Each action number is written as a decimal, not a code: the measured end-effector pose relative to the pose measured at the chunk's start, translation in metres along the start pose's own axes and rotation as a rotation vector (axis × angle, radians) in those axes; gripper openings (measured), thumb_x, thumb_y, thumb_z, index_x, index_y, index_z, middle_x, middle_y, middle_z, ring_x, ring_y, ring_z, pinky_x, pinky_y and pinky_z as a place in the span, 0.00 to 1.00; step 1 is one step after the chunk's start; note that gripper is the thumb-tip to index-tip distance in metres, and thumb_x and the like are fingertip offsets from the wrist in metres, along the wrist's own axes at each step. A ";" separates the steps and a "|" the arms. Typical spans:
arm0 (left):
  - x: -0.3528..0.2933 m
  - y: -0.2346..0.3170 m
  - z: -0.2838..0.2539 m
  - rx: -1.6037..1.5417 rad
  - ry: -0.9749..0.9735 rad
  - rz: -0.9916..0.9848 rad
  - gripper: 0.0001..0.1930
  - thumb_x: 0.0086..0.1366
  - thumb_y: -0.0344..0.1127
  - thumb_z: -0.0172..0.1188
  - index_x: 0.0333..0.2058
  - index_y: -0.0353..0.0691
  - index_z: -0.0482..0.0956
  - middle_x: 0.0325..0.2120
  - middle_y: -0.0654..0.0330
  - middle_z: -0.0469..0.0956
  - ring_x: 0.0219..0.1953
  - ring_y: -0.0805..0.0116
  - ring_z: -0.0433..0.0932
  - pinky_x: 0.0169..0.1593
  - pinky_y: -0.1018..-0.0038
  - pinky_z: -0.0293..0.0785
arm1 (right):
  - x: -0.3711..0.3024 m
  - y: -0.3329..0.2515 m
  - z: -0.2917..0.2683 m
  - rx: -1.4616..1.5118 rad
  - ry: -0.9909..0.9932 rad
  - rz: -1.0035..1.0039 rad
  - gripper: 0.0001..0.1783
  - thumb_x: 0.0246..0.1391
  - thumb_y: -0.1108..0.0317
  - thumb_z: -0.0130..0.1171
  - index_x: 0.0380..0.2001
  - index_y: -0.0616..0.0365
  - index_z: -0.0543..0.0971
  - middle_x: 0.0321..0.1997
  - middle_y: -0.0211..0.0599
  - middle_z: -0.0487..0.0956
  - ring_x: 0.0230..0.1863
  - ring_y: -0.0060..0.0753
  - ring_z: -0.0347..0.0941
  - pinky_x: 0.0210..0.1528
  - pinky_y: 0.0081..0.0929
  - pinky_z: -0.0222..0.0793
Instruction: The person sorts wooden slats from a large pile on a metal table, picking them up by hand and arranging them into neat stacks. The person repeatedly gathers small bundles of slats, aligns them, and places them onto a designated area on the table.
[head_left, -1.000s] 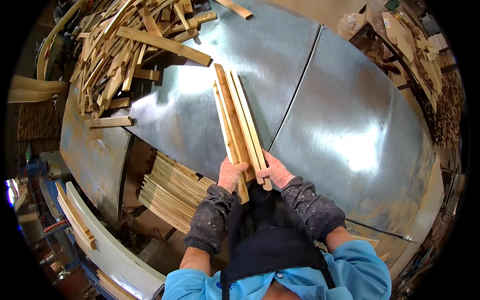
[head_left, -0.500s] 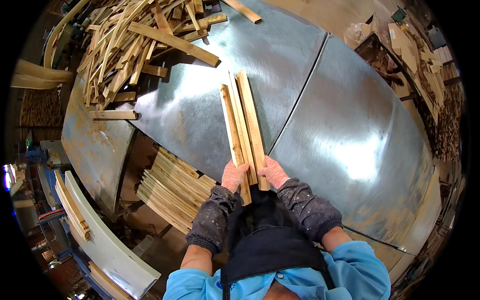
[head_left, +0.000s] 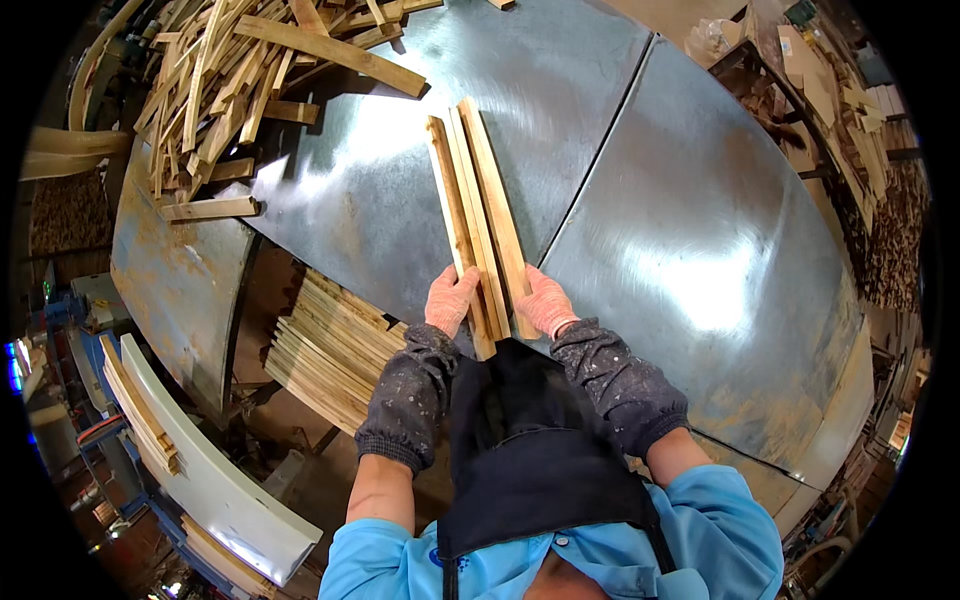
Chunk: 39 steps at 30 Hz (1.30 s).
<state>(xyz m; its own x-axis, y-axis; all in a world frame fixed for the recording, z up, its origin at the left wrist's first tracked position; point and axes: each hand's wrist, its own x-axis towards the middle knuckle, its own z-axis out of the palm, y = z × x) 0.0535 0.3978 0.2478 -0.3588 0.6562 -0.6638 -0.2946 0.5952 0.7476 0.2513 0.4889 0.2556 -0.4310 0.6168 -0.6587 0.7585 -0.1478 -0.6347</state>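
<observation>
Three long pale wooden strips lie side by side on a grey metal tabletop (head_left: 700, 180), pointing away from me. My left hand (head_left: 452, 300), in a pinkish knit glove, is closed on the near part of the left wooden strip (head_left: 448, 200), which has a darker edge. At the other side, my right hand (head_left: 546, 303), gloved alike, is closed on the right wooden strip (head_left: 492, 185). Between them lies the middle wooden strip (head_left: 473, 195), close beside the right one. My fingertips are partly hidden by the wood. The strips' near ends reach my dark apron (head_left: 545, 480).
A jumbled pile of wooden strips (head_left: 225, 90) covers the far left of the tabletop. Below its left edge sits a neat stack of strips (head_left: 325, 350). A pale curved panel (head_left: 215, 480) carries more strips at left. Wood scraps (head_left: 810, 90) fill a rack at far right.
The whole view has shifted, so table and pile appear higher. My left hand and the left strip have slid slightly forward, bringing its ends nearer level with the others. Both hands keep their hold.
</observation>
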 end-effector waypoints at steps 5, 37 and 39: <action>-0.002 -0.026 -0.007 -0.171 0.005 0.000 0.28 0.83 0.45 0.59 0.72 0.32 0.72 0.61 0.59 0.82 0.61 0.71 0.79 0.66 0.73 0.72 | 0.025 0.026 0.016 0.228 -0.191 -0.139 0.36 0.72 0.62 0.58 0.78 0.63 0.67 0.77 0.55 0.74 0.78 0.49 0.70 0.78 0.34 0.64; 0.311 0.264 -0.092 -0.377 0.276 0.444 0.32 0.68 0.36 0.72 0.62 0.24 0.69 0.42 0.57 0.82 0.38 0.66 0.79 0.39 0.71 0.78 | 0.093 -0.075 0.006 -0.395 0.692 -0.146 0.55 0.54 0.52 0.74 0.78 0.65 0.61 0.71 0.58 0.71 0.66 0.64 0.70 0.72 0.54 0.67; 0.312 0.277 -0.071 -0.552 0.205 0.384 0.27 0.67 0.35 0.72 0.59 0.28 0.73 0.45 0.55 0.84 0.43 0.62 0.82 0.45 0.69 0.81 | 0.092 -0.073 0.005 -0.391 0.698 -0.125 0.55 0.53 0.53 0.74 0.78 0.64 0.61 0.70 0.58 0.71 0.66 0.64 0.70 0.72 0.54 0.67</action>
<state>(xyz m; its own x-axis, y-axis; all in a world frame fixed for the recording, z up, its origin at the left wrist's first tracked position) -0.2030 0.7344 0.2495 -0.6715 0.6394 -0.3744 -0.5009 -0.0193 0.8653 0.1540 0.5525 0.2390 -0.2172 0.9704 -0.1056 0.8964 0.1555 -0.4150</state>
